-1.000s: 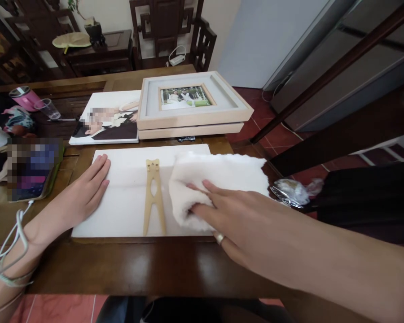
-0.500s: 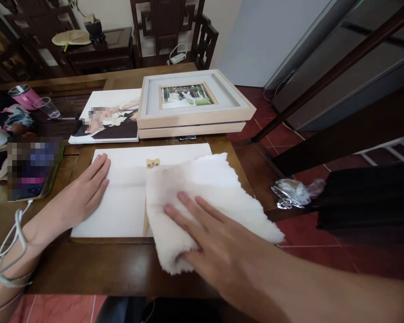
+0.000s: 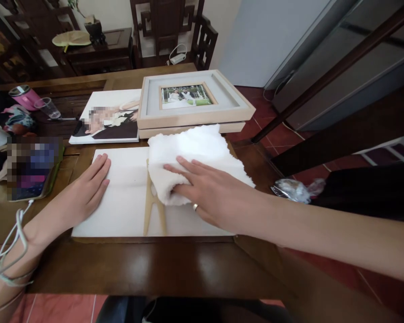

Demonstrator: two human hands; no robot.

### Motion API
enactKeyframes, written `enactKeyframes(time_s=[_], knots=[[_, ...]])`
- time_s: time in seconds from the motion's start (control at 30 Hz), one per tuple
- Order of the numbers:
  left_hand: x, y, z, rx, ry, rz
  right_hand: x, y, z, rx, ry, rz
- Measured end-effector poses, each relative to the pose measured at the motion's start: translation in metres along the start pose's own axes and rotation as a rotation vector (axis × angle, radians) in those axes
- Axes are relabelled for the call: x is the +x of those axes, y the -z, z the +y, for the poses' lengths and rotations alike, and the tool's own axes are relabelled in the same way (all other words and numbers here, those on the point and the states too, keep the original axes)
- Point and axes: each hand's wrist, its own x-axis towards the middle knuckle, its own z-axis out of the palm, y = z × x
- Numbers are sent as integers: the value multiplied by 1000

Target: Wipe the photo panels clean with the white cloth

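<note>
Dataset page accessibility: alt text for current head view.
A right hand holds a white cloth on a white board, partly covering a tan A-shaped piece; the left hand rests on the board's left side. Beyond, a photo panel and stacked frames lie on a wooden table.

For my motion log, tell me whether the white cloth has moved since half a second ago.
Yes: the white cloth has moved forward, toward the stacked frames, which stayed put.

A home, most likely a living room: beyond the desk [image 3: 168, 264] stand a carved dark-wood chair [image 3: 166, 22] and a potted plant [image 3: 94, 31]; on the desk lie a framed photo [image 3: 186, 96] and a pink tumbler [image 3: 28, 99]; red floor tiles [image 3: 63, 308] show below it.
</note>
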Motion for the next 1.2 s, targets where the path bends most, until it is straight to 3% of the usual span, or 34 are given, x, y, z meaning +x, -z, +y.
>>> enactKeyframes(time_s=[0.13,0.3,0.37,0.53,0.8,1.2], knots=[[0,0,0,-3,10,3,2,-4,-15,-24,-23,-19],[0,-4,-4,20,-28,30,-19,-20,-46,36,72,127],[1,-5,-5,26,-30,38,-27,-20,-51,60,103,127],[1,-3,-3,-5,-9,30,-30,-9,-40,108,153,20],[-1,-2,-4,-13,-6,-8,-14,-9,-12,25,84,29],[2,-5,-5,-4,17,21,-17,-18,-27,-9,75,108]])
